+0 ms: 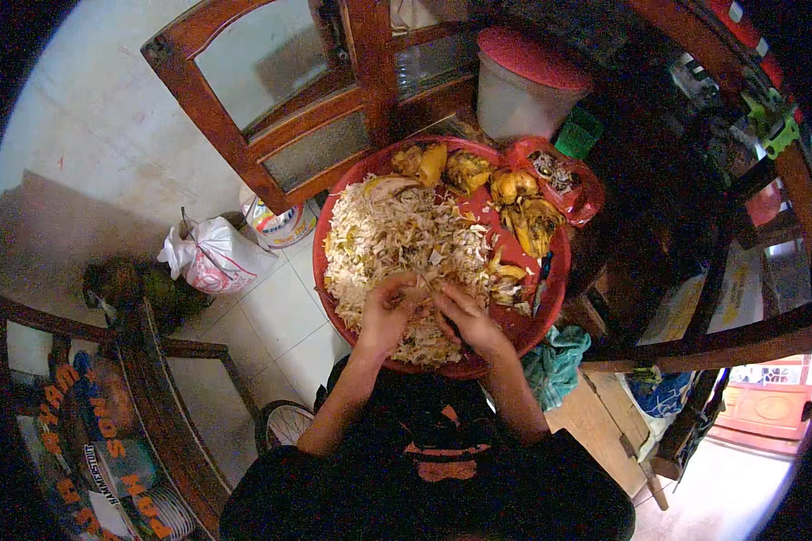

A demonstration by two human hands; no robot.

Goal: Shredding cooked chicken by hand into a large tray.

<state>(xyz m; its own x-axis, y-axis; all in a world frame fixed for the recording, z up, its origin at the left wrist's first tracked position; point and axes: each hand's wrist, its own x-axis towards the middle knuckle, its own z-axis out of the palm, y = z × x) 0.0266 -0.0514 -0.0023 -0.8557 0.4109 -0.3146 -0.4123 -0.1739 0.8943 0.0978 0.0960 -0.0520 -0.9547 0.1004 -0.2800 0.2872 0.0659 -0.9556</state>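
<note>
We keep both hands over the near part of the round red tray (pixel 523 332). The shreds (pixel 397 225) lie heaped in this tray, covering its left and middle area and reaching toward the near rim. Our left hand (pixel 390 311) is positioned over the shreds with its fingers bent inward. Our right hand (pixel 467 317) faces it from the right, fingers bent, and the fingertips of the two hands meet or nearly meet. A small pale scrap (pixel 421 281) shows at the fingertips; we cannot tell whether either hand is clamped on it.

We locate the larger yellow-brown pieces (pixel 467 171) along the far and right side of the tray, in a curved row. A red bag (pixel 586 194) sits at the far right rim. Beyond the tray we note a bucket (pixel 514 99) with a red lid (pixel 528 59) and a green basket (pixel 579 133). A teal cloth (pixel 558 365) lies near the tray's lower right edge.
</note>
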